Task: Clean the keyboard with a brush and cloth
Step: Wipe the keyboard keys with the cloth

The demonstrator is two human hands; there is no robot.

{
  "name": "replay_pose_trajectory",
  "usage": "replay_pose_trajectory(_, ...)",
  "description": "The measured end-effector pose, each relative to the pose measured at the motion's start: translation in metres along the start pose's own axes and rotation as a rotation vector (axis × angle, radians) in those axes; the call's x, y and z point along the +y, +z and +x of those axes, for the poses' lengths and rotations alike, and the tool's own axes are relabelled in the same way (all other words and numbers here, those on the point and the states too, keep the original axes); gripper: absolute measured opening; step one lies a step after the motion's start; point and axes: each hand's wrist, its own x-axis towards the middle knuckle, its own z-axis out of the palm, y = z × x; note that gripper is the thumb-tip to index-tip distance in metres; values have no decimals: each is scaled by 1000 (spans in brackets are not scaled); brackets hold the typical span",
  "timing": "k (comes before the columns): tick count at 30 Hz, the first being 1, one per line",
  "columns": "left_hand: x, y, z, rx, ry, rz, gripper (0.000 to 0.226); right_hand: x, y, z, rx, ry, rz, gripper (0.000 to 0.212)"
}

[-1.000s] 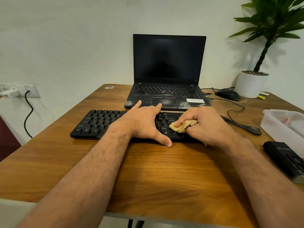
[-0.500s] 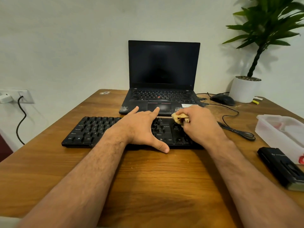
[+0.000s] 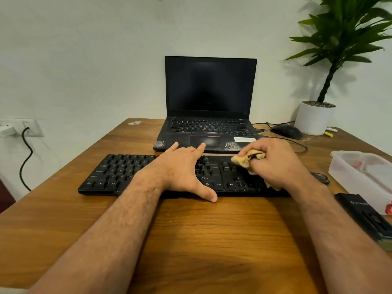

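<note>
Gripping cloth [image 3: 247, 161], left hand [image 3: 182, 168] flat.

Black keyboard and tan cloth on the wooden table

The long, flat black plastic keyboard [image 3: 127, 172] lies lengthwise across the brown wood-grain table [image 3: 191, 240], its front edge facing the person and its far edge just short of an open laptop. The small crumpled tan cloth [image 3: 247, 161] is bunched up over the keyboard's right section, above the arrow keys; whether it touches the keys cannot be told.
</note>
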Motion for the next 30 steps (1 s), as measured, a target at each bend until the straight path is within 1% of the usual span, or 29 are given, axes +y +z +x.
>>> replay_pose_trajectory(2, 1, -1, 0, -2, -1, 8, 145, -2, -1, -8, -133, -25, 18, 40)
replay_pose_trajectory(3, 1, -1, 1, -4, -3, 11, 144, -2, 1, -9, -171, -30, 1, 40)
replay_pose_trajectory(4, 2, -2, 1, -8, -6, 11, 144, -3, 3, -8, -171, -22, -25, 39)
replay_pose_trajectory(6, 3, -2, 1, -13, -8, 8, 143, -1, 3, -2, -86, 10, -94, 35)
replay_pose_trajectory(8, 3, -2, 1, -14, -11, 4, 143, 1, 0, 0, -15, 3, -124, 38)
replay_pose_trajectory(10, 3, -1, 0, -15, -14, 3, 143, 2, 0, -2, -54, -50, -71, 47)
replay_pose_trajectory(13, 4, 0, -1, -14, -26, 4, 143, -7, -1, -14, -195, -95, -55, 52)
replay_pose_trajectory(15, 4, 0, -2, -16, -37, -4, 143, -9, -8, -19, -221, -72, -44, 50)
replay_pose_trajectory(18, 5, 0, -3, -18, -41, -19, 143, -9, -17, -27, -191, -41, -27, 44)
replay_pose_trajectory(20, 5, 0, -3, -19, -39, -23, 142, -10, -15, -31, -172, -65, -72, 45)
replay_pose_trajectory(22, 9, -2, -2, -36, -40, -34, 144, -13, -13, -32, -197, -82, -167, 45)
replay_pose_trajectory(24, 13, -4, 2, -62, -31, -72, 147, -16, -16, -27, -198, -53, -216, 36)
replay_pose_trajectory(26, 21, -6, 7, -77, 0, -129, 148, -20, -21, -19, -146, -40, -242, 23)
replay_pose_trajectory(27, 25, -8, 11, -88, 13, -156, 149, -21, -22, -14, -131, -43, -249, 20)
replay_pose_trajectory(30, 38, -14, 24, -119, 25, -223, 154, -20, -22, -1, -201, -12, -282, 29)
